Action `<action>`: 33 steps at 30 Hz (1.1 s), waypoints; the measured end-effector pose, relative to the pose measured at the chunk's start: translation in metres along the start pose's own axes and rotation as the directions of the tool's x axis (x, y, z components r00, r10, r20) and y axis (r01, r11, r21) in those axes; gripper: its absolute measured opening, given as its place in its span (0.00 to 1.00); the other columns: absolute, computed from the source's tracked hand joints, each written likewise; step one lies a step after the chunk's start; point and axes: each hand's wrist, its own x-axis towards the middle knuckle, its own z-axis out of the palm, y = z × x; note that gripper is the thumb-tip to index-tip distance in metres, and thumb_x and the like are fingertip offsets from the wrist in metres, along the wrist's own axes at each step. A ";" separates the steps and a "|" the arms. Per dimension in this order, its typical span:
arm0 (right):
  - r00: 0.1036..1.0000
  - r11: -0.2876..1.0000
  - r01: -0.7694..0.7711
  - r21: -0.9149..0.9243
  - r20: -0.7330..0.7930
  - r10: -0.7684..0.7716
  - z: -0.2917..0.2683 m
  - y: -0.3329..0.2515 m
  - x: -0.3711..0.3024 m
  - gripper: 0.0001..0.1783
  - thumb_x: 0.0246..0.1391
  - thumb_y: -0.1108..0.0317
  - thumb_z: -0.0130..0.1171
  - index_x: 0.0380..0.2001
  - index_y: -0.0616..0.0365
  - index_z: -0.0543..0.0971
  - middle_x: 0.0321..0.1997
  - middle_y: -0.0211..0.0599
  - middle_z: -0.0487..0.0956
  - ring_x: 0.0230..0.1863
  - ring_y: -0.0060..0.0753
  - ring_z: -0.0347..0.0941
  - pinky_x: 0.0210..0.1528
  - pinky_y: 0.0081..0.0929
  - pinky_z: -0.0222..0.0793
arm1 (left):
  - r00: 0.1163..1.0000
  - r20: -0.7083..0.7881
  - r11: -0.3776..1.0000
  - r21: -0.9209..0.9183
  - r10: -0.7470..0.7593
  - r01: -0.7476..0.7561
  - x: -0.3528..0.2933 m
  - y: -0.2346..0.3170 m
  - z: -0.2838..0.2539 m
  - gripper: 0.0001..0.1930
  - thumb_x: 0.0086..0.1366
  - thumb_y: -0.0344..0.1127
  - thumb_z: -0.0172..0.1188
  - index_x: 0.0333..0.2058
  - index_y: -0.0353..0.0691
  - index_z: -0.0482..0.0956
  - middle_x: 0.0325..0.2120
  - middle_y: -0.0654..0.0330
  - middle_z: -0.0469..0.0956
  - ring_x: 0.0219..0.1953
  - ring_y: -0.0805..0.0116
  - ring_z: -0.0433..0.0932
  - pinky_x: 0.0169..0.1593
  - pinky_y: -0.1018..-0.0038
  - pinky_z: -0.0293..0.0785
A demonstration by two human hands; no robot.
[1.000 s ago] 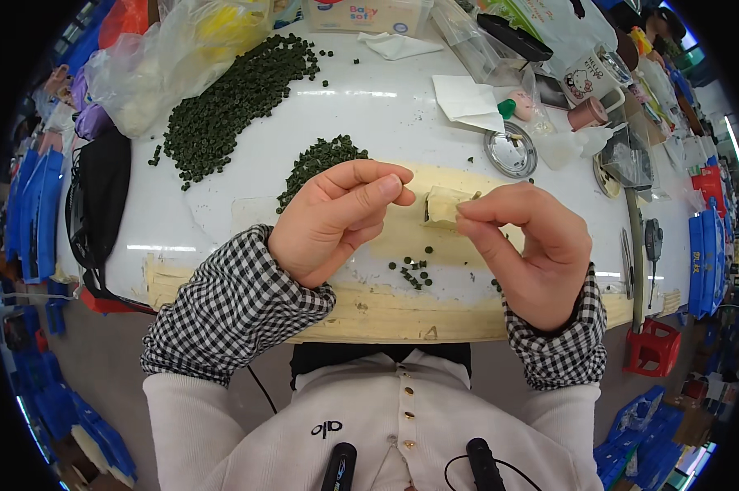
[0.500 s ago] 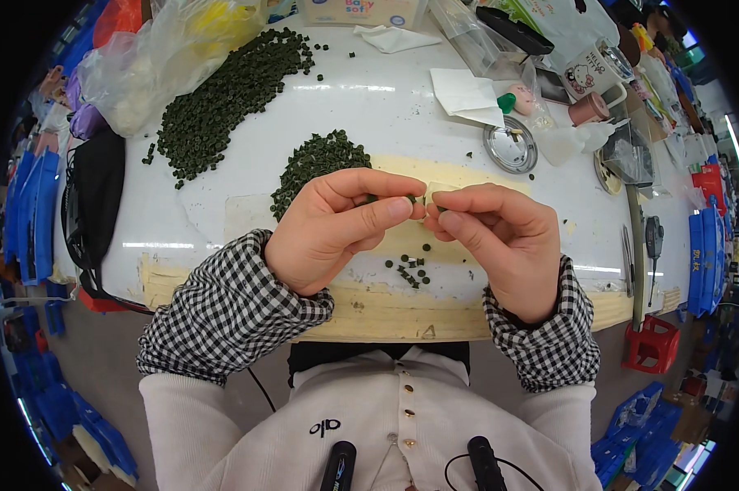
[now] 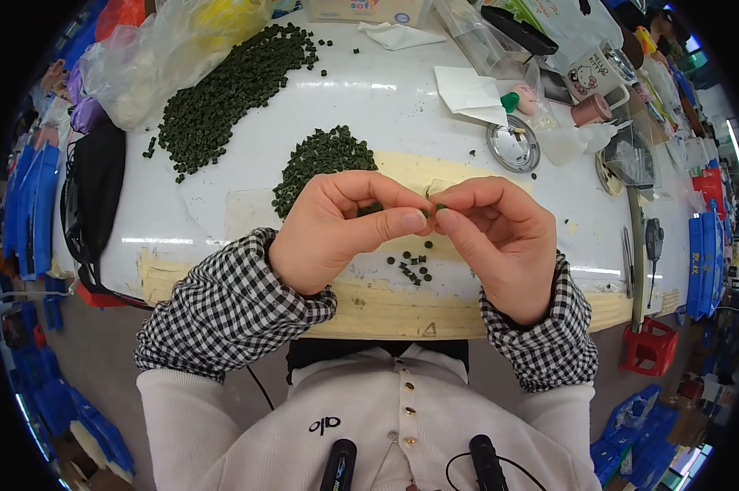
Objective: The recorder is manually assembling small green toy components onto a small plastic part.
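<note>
In front of me my left hand (image 3: 336, 233) and my right hand (image 3: 504, 245) meet fingertip to fingertip above the table. Each is closed in a pinch between thumb and forefinger. A small dark green part (image 3: 441, 207) shows at the right fingertips. Another bit of dark green (image 3: 369, 209) peeks out under my left forefinger; my fingers hide most of what the left hand grips. Behind my left hand lies a heap of small dark green spool-like parts (image 3: 324, 164). Several loose dark green pieces (image 3: 410, 272) are scattered on the table below my fingertips.
A larger heap of dark green parts (image 3: 230, 102) spreads at the far left beside clear plastic bags (image 3: 144, 74). To the right are a round metal lid (image 3: 513, 146), folded white paper (image 3: 470, 94), a mug (image 3: 594, 72) and tweezers (image 3: 628, 260). Yellowish tape (image 3: 386, 311) lines the front edge.
My fingertips have drawn closer together, the right hand shifting slightly left and the left hand slightly right. The view has shifted a little; the heaps look unchanged.
</note>
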 end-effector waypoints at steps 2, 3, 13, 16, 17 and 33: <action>1.000 0.999 0.023 -0.046 0.012 -0.023 0.002 -0.003 0.000 0.07 0.54 0.80 0.57 0.38 0.68 0.75 0.38 0.38 0.79 0.40 0.25 0.78 0.44 0.20 0.74 | 1.000 -0.010 0.999 0.035 0.030 -0.030 0.000 0.000 0.001 0.05 0.62 0.29 0.60 0.37 0.37 0.79 0.29 0.59 0.82 0.21 0.85 0.64 0.24 0.86 0.57; 1.000 0.998 0.028 -0.059 0.009 -0.027 0.003 -0.003 0.000 0.07 0.54 0.80 0.57 0.38 0.68 0.76 0.38 0.38 0.79 0.40 0.25 0.78 0.44 0.20 0.74 | 1.000 -0.010 0.999 0.025 0.028 -0.028 0.000 0.000 0.001 0.05 0.62 0.29 0.61 0.36 0.37 0.79 0.29 0.60 0.82 0.21 0.85 0.65 0.24 0.86 0.57; 0.999 0.999 0.036 -0.038 0.031 -0.034 0.003 -0.003 -0.003 0.11 0.56 0.80 0.54 0.44 0.67 0.77 0.43 0.38 0.77 0.44 0.26 0.76 0.48 0.21 0.72 | 0.990 -0.075 0.990 0.085 0.123 -0.116 0.000 0.000 0.000 0.04 0.61 0.26 0.61 0.36 0.36 0.78 0.33 0.58 0.81 0.35 0.76 0.79 0.30 0.84 0.65; 0.999 1.000 0.014 0.006 0.035 -0.014 0.004 -0.003 -0.004 0.12 0.57 0.80 0.53 0.45 0.67 0.77 0.44 0.39 0.77 0.45 0.25 0.75 0.49 0.21 0.72 | 0.975 -0.080 0.967 0.170 0.207 -0.192 0.000 -0.004 -0.002 0.05 0.61 0.24 0.61 0.36 0.35 0.79 0.34 0.58 0.81 0.39 0.74 0.80 0.32 0.83 0.67; 0.999 1.000 0.008 0.018 0.036 -0.009 0.004 -0.003 -0.004 0.12 0.57 0.79 0.53 0.45 0.67 0.77 0.44 0.39 0.76 0.45 0.25 0.74 0.49 0.21 0.71 | 0.970 -0.089 0.957 0.202 0.228 -0.207 0.000 -0.004 -0.002 0.05 0.61 0.24 0.61 0.36 0.34 0.79 0.33 0.58 0.81 0.38 0.75 0.79 0.32 0.83 0.67; 0.961 0.884 0.270 -0.382 0.044 -0.274 0.003 -0.006 -0.001 0.13 0.51 0.82 0.58 0.41 0.64 0.80 0.37 0.41 0.78 0.37 0.30 0.76 0.39 0.20 0.72 | 0.985 -0.066 0.979 0.139 0.161 -0.151 0.001 0.002 -0.001 0.05 0.63 0.28 0.59 0.37 0.34 0.79 0.30 0.61 0.81 0.31 0.79 0.75 0.34 0.83 0.68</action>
